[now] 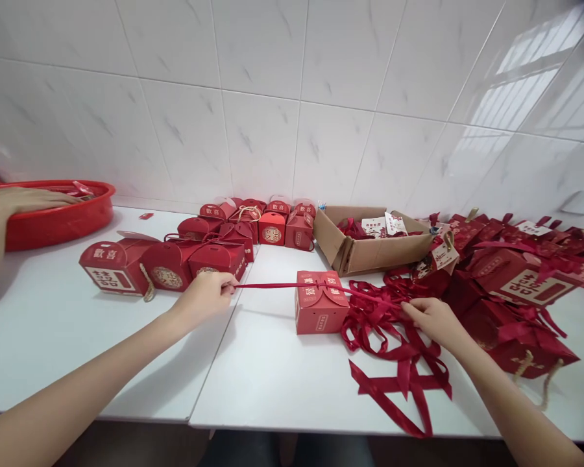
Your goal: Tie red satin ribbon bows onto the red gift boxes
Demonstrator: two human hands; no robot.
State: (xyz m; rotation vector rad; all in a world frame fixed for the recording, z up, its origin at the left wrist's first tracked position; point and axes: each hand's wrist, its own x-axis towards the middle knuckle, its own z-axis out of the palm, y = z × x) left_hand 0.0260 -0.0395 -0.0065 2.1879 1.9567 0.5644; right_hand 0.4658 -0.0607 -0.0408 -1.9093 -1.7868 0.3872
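A small red gift box (322, 314) with gold lettering stands upright on the white table in front of me. Across its lid runs a dark red ribbon (267, 285), stretched out to both sides. My left hand (208, 292) is closed in a pinch on the ribbon's left end. On the other side, my right hand (428, 318) pinches the same ribbon to the right of the box. Beneath and beside that hand lies a tangle of loose red ribbons (401, 370), whose ends trail toward the table's front edge.
Several red boxes (165, 266) stand in rows at the back left. An open cardboard box (382, 253) holds tags and ribbons near the wall. Ribboned boxes (530, 279) pile up on the right. At far left, another person's hand (39, 199) reaches into a red basin (63, 224).
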